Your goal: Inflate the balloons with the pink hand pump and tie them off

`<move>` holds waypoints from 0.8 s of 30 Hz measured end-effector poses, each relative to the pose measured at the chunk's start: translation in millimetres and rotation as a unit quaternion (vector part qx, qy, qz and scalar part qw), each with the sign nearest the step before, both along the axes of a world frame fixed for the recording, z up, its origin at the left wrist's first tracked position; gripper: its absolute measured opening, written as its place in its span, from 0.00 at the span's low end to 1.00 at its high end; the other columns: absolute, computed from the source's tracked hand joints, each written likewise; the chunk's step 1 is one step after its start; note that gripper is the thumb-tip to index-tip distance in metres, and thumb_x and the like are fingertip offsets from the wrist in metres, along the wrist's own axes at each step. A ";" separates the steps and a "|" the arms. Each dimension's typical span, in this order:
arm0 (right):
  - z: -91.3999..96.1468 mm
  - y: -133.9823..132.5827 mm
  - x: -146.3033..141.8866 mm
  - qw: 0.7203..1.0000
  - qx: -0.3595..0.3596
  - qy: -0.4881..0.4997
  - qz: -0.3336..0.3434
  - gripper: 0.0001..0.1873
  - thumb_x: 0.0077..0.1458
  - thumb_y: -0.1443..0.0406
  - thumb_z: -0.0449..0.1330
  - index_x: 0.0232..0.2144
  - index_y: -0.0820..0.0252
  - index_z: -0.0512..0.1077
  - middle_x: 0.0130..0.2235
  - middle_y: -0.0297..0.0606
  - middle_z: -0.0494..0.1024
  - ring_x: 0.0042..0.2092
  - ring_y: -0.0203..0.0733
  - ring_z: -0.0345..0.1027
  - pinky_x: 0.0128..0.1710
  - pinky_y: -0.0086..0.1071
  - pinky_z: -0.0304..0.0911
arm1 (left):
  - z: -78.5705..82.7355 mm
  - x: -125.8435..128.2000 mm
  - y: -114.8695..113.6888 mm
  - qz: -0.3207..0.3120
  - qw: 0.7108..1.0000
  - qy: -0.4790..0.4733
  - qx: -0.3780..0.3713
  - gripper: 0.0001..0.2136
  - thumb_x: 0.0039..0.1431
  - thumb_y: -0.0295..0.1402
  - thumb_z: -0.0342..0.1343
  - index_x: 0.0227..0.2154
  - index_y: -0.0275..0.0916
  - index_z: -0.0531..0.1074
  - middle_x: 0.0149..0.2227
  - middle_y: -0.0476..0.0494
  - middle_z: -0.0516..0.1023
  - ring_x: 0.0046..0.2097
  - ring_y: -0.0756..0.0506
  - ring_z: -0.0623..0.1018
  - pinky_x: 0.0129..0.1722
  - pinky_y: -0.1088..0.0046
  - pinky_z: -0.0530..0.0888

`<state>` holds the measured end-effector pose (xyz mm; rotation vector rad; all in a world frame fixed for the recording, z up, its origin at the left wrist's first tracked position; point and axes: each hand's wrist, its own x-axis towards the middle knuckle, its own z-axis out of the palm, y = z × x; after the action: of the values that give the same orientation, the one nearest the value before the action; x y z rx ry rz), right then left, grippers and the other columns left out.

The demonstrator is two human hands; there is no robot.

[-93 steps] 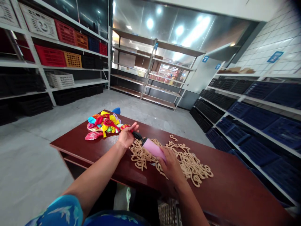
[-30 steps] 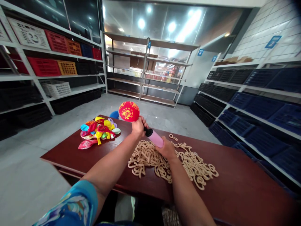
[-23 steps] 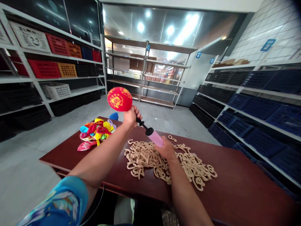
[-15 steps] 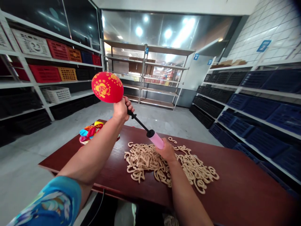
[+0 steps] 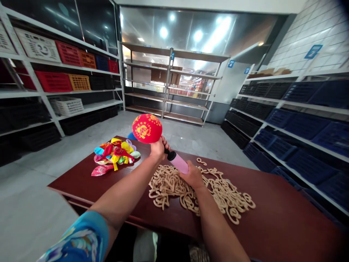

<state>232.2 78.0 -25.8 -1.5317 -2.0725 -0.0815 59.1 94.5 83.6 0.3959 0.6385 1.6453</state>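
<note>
A partly inflated red balloon with yellow print rises above my left hand. My left fingers are wrapped round its neck and the black end of a hand balloon pump; the join between them is hidden. My right hand grips the pump's pink barrel. Little of the black rod shows between my left hand and the barrel's cap. Below the hands, a heap of beige curled, rope-like pieces lies on the dark red-brown table. Their kind I cannot make out.
Uninflated balloons in several colours are piled at the table's left. Something blue shows beyond the far edge. Shelves with crates stand left, blue crates right, and a metal rack behind.
My left hand and the balloon have come down and right towards the barrel, and the rod has slid in. The balloon looks smaller in view. My right hand stays almost in place.
</note>
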 end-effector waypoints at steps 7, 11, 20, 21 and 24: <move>6.6 -1.0 3.2 0.998 -0.003 0.062 0.002 0.20 0.42 0.55 0.59 0.39 0.56 0.65 0.32 0.34 0.73 0.31 0.40 0.67 0.27 0.29 0.54 | 70.6 -55.6 -7.6 0.086 0.986 0.058 0.128 0.07 0.49 0.27 0.47 0.20 0.40 0.55 0.15 0.56 0.52 0.13 0.55 0.56 0.14 0.78 0.58; 4.0 0.5 2.7 0.998 -0.006 0.064 -0.008 0.20 0.42 0.56 0.59 0.39 0.56 0.64 0.31 0.35 0.73 0.31 0.40 0.67 0.28 0.29 0.54 | 91.2 -69.5 -7.0 0.099 0.984 0.049 0.143 0.07 0.48 0.27 0.49 0.20 0.39 0.56 0.15 0.56 0.53 0.14 0.56 0.56 0.14 0.79 0.57; -4.5 4.2 5.1 1.000 0.002 -0.017 -0.024 0.20 0.42 0.54 0.60 0.37 0.58 0.64 0.29 0.36 0.72 0.29 0.40 0.66 0.26 0.29 0.51 | 14.9 -9.2 3.9 0.072 0.994 0.066 0.057 0.08 0.47 0.27 0.46 0.19 0.39 0.52 0.15 0.57 0.51 0.13 0.56 0.55 0.13 0.79 0.55; -4.4 3.9 4.4 1.000 0.004 -0.019 -0.024 0.21 0.41 0.54 0.60 0.37 0.58 0.64 0.29 0.36 0.72 0.29 0.40 0.66 0.26 0.29 0.51 | 7.0 -1.1 3.3 0.064 0.995 0.059 0.043 0.08 0.47 0.27 0.46 0.18 0.39 0.52 0.15 0.57 0.51 0.13 0.56 0.55 0.14 0.79 0.55; -3.4 2.5 1.8 1.000 0.010 -0.017 -0.021 0.22 0.41 0.54 0.60 0.38 0.58 0.65 0.29 0.36 0.73 0.28 0.40 0.66 0.26 0.29 0.51 | -6.0 13.1 1.3 0.046 0.998 0.043 0.028 0.09 0.48 0.28 0.46 0.18 0.39 0.51 0.15 0.57 0.51 0.14 0.56 0.55 0.14 0.79 0.56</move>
<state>234.0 80.5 -29.2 -1.5714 -2.0603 -0.1450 72.2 95.8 77.5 0.4857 0.6846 1.7448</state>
